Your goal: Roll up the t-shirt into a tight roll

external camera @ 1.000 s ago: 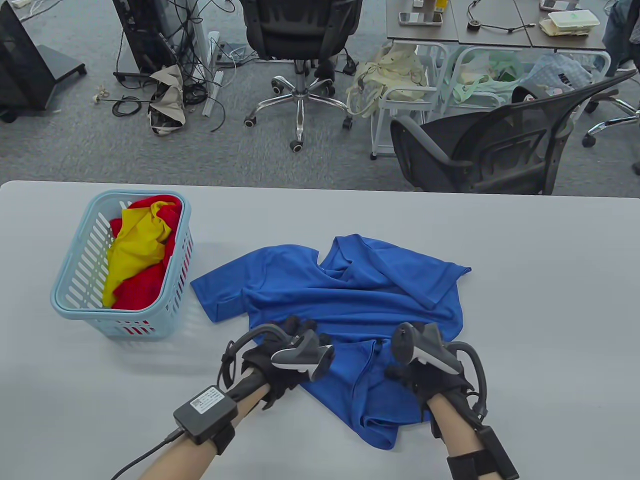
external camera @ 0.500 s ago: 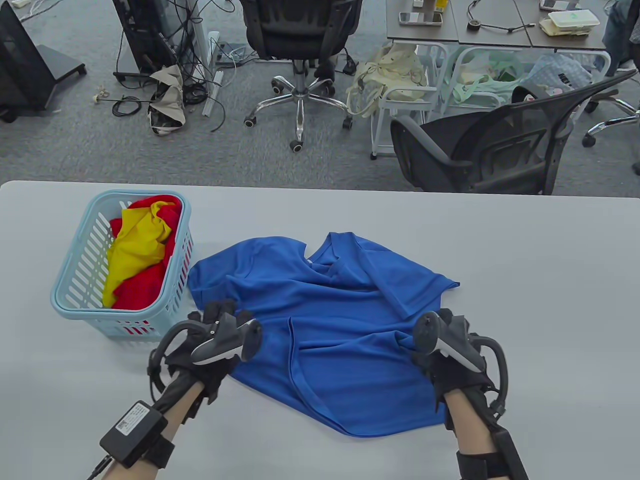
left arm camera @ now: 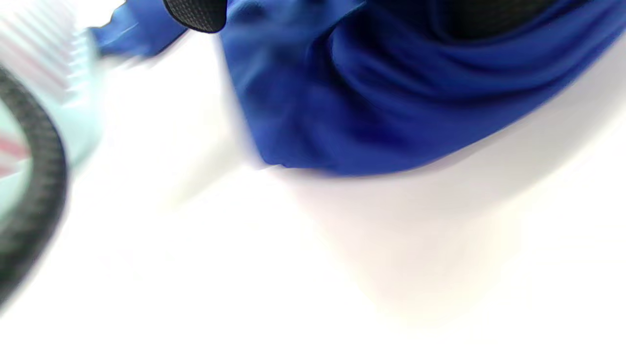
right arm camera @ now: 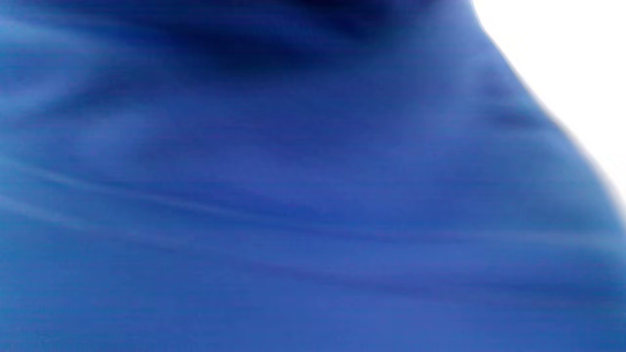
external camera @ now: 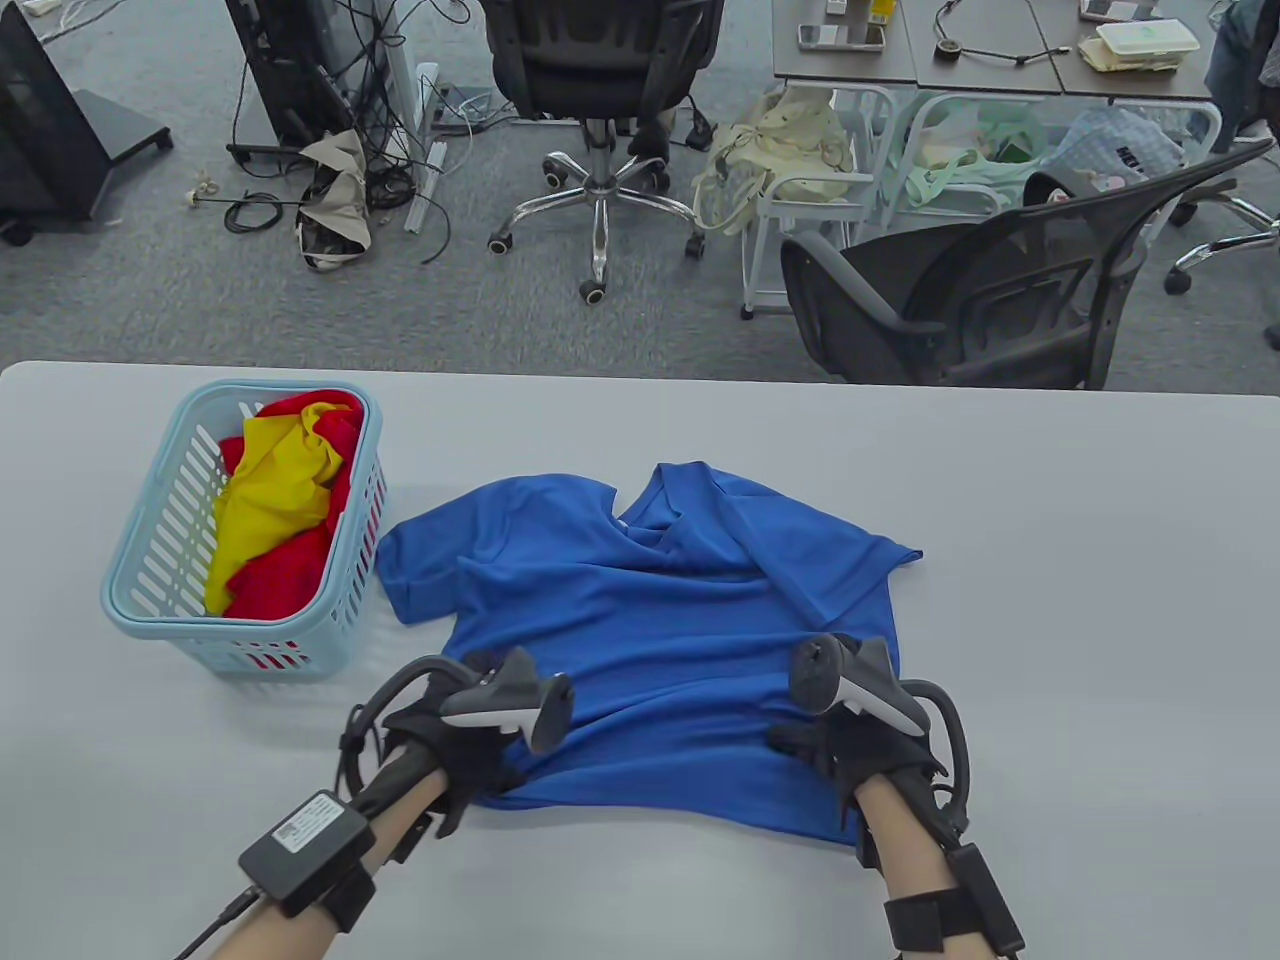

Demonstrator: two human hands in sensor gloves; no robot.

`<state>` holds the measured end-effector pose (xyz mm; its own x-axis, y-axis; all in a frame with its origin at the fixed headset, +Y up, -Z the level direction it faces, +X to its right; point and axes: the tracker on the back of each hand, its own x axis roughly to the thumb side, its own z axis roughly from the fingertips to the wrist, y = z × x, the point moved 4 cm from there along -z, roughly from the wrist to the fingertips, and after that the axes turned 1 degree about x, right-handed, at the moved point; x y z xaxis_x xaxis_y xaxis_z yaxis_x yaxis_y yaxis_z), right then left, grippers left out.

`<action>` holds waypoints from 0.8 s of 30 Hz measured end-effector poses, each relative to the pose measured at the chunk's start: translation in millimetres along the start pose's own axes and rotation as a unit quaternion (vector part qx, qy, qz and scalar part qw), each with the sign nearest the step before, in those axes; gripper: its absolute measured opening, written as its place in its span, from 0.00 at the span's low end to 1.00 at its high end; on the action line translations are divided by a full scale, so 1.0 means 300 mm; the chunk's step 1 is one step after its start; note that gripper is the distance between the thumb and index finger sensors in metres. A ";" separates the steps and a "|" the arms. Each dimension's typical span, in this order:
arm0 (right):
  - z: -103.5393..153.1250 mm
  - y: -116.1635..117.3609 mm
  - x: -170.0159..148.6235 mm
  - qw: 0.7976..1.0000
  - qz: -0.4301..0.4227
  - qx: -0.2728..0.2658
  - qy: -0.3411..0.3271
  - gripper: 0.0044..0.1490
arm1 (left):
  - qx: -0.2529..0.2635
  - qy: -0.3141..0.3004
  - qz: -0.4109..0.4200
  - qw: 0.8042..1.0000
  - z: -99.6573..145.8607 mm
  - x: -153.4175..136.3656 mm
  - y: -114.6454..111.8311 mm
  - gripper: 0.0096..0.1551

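Observation:
A blue t-shirt lies spread on the grey table, collar toward the far edge, still wrinkled around the neck and the right sleeve. My left hand grips the near left corner of the hem. In the left wrist view the t-shirt bunches under the glove, with one black fingertip showing. My right hand holds the near right corner of the hem, its fingers mostly hidden under the tracker. The right wrist view is filled with the blurred t-shirt.
A light blue plastic basket with red and yellow clothes stands left of the shirt, close to its left sleeve. Bare table lies to the right. Office chairs and desks stand beyond the far edge.
The hands spread apart, opening the bunched lower part of the shirt, then drew the hem back toward the near edge. The lower body now lies flatter and straighter.

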<state>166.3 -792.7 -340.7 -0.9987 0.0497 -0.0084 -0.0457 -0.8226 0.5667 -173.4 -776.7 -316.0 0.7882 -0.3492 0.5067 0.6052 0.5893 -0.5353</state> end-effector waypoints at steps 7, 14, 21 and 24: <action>-0.003 -0.007 0.007 1.000 0.014 -0.008 0.000 0.60 | 0.051 -0.059 0.087 0.993 0.185 -0.055 0.019 0.56; 0.060 -0.008 -0.017 0.999 0.030 0.029 -0.019 0.69 | 0.031 -0.009 0.143 0.989 -0.052 -0.006 -0.024 0.50; 0.177 -0.074 -0.001 0.996 0.066 -0.057 0.005 0.58 | 0.133 0.090 0.088 0.983 -0.015 -0.072 0.057 0.40; 0.147 -0.070 0.021 0.994 0.057 -0.087 -0.027 0.56 | 0.171 0.045 0.125 0.976 0.030 -0.012 0.069 0.46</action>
<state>161.7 -750.2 -316.2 -0.9953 -0.0225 0.0939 0.0593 -0.9101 0.4101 -164.7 -756.7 -322.8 0.9226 -0.2163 0.3195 0.3315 0.8679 -0.3698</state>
